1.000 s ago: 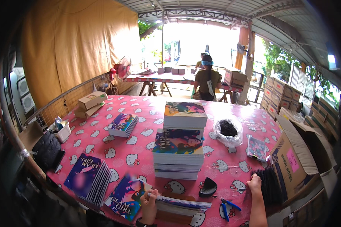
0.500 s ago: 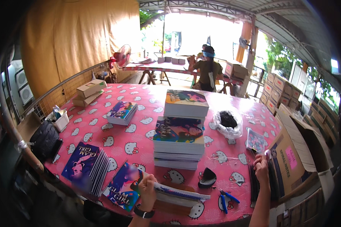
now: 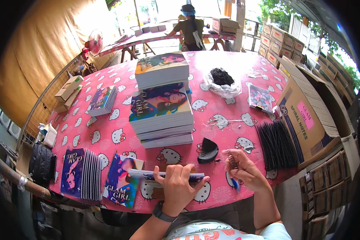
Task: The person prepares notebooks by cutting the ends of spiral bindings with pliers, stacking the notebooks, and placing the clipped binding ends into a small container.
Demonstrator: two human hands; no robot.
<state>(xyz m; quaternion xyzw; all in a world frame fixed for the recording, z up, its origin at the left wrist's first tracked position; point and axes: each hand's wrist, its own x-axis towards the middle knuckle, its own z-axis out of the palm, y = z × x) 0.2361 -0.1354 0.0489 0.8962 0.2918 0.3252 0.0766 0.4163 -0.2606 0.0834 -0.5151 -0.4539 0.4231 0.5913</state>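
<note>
Across the foreground spreads a counter (image 3: 224, 136) sheathed in glossy pink sheeting, printed with white cat faces. At its right edge stands a cardboard box (image 3: 314, 116), matt brown, its flaps raised. Mid-counter rises a squared stack of books (image 3: 160, 106), slick, many-coloured covers over chalky white page edges. Fanned spiral notebooks (image 3: 78, 176) lie at the left, their bound edges forming a ridged row; beside the box is a bristly heap of black coils (image 3: 277, 146).

Near the front edge, the left hand (image 3: 178, 184) is half spread, grasping a thin bundle of sheets (image 3: 145, 174) held edge-on: fingers bend over its upper side, while the thumb reaches out to the right. The right hand (image 3: 246, 170), nearly closed, is raised to the right of that bundle. Just beyond and between the hands lies a black half-round piece (image 3: 208, 151), curved along one side. Blue-handled pliers (image 3: 235, 184) show partly beneath the right hand. Pinched between its thumb and fingers is a dark coil (image 3: 232, 161), springy-looking and tightly looped.
</note>
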